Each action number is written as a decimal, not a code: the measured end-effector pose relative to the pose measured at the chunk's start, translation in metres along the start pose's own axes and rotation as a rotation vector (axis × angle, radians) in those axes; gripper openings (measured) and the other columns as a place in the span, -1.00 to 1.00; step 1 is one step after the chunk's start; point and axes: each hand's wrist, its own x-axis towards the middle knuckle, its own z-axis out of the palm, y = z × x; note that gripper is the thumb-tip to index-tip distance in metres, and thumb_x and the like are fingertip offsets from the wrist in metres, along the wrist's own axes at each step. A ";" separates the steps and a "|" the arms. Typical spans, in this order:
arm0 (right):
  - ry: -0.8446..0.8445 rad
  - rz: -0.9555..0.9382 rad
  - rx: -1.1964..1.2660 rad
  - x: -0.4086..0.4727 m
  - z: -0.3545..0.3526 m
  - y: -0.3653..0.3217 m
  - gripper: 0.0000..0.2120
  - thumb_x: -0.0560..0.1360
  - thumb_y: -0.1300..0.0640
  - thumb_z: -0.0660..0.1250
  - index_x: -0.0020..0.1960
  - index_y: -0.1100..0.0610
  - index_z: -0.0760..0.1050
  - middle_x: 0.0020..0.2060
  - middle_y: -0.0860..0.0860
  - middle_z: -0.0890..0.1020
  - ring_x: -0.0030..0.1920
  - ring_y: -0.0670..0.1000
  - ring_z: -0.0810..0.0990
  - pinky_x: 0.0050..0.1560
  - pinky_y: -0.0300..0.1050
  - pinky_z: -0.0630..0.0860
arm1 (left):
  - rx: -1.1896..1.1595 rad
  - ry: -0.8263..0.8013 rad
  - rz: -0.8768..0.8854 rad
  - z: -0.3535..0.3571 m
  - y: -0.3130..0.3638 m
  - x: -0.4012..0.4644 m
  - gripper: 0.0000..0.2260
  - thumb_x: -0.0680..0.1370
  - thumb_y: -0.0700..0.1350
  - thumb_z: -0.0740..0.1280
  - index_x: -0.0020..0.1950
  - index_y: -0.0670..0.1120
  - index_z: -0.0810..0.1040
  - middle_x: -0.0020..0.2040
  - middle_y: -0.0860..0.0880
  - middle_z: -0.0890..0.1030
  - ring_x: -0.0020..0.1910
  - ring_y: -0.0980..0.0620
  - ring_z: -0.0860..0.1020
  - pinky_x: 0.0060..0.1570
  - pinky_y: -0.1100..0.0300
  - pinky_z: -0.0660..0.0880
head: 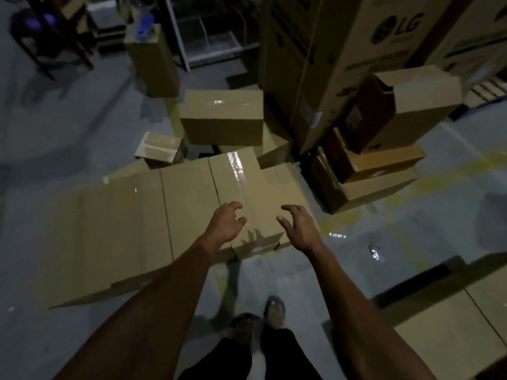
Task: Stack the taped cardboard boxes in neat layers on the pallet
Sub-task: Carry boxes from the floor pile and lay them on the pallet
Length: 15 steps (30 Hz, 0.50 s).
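- Head view: my left hand point(225, 221) and right hand point(297, 224) hover with fingers loosely spread, holding nothing, over a taped box point(255, 198).
- That box sits at 12 o'clock from my feet point(259, 316), rightmost in a floor row.
- Another taped box point(221, 116) sits beyond it.

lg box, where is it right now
In the head view the LG box stands tall at upper right, behind the open carton and right of the taped box.

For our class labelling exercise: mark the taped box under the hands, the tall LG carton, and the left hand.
taped box point(247, 185), head view, on its top face beside the shiny tape.
LG carton point(356, 50), head view, on its printed side.
left hand point(223, 223), head view, on its back.
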 end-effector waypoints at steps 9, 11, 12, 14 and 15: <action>-0.198 -0.073 -0.040 0.133 0.069 0.024 -0.54 0.68 -0.12 0.26 0.49 0.09 0.42 0.43 0.13 0.44 0.39 0.15 0.46 0.35 0.01 0.41 | -0.032 0.040 -0.188 0.024 -0.063 0.113 -0.54 0.57 -0.01 0.46 0.44 -0.08 0.50 0.31 -0.16 0.57 0.27 -0.15 0.58 0.27 0.06 0.52; -0.234 -0.077 -0.056 0.169 0.094 0.041 -0.53 0.68 -0.12 0.26 0.51 0.09 0.40 0.44 0.13 0.42 0.41 0.16 0.44 0.37 0.03 0.42 | -0.047 0.046 -0.225 0.040 -0.082 0.147 -0.52 0.57 -0.01 0.46 0.46 -0.09 0.48 0.35 -0.17 0.55 0.31 -0.17 0.55 0.30 0.00 0.51; -0.252 -0.080 -0.062 0.183 0.105 0.048 -0.52 0.68 -0.11 0.26 0.52 0.09 0.39 0.45 0.14 0.41 0.42 0.17 0.43 0.39 0.04 0.42 | -0.046 0.043 -0.237 0.046 -0.089 0.159 -0.51 0.58 -0.01 0.45 0.48 -0.09 0.46 0.37 -0.18 0.54 0.32 -0.18 0.54 0.31 0.01 0.50; -0.282 -0.082 -0.063 0.216 0.131 0.066 -0.50 0.68 -0.11 0.26 0.54 0.10 0.36 0.48 0.15 0.37 0.45 0.19 0.39 0.41 0.08 0.41 | -0.040 0.041 -0.265 0.062 -0.109 0.191 -0.48 0.60 -0.01 0.43 0.53 -0.10 0.41 0.41 -0.18 0.51 0.35 -0.17 0.51 0.32 0.06 0.44; -0.290 -0.082 -0.060 0.230 0.144 0.075 -0.48 0.68 -0.11 0.26 0.55 0.10 0.34 0.51 0.16 0.33 0.47 0.21 0.37 0.42 0.09 0.40 | -0.044 0.042 -0.281 0.071 -0.119 0.206 -0.46 0.61 -0.02 0.42 0.55 -0.11 0.38 0.43 -0.18 0.49 0.37 -0.16 0.48 0.33 0.09 0.40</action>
